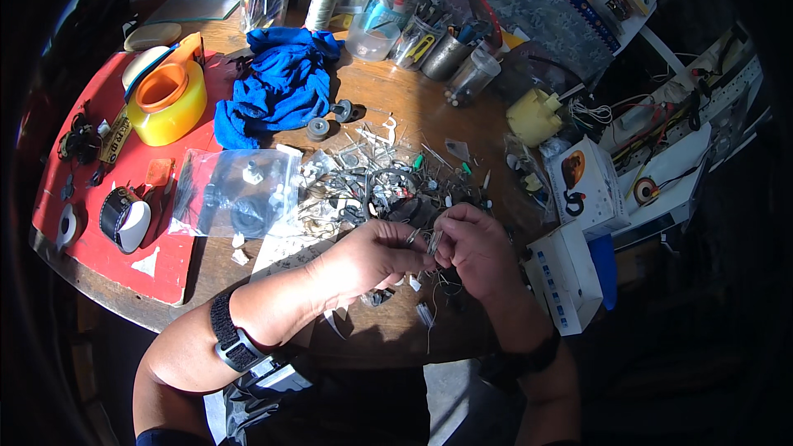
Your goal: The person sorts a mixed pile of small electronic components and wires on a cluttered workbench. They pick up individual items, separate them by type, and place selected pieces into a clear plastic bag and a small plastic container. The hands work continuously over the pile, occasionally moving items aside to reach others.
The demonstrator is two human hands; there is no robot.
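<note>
Just below and right of the frame's centre, our left hand (376, 254) and right hand (477, 249) pinch thin pale wires (434, 241) between closed fingertips, probably together to steady such small pieces. The scrap heap (355, 172) lies just above, seemingly for easy reach; the blue cloth (285, 87), upper left, leaves our fingers room.

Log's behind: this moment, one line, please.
left hand: pinching thin strands; right hand: same; beyond: small-parts pile; blue cloth: bunched
</note>
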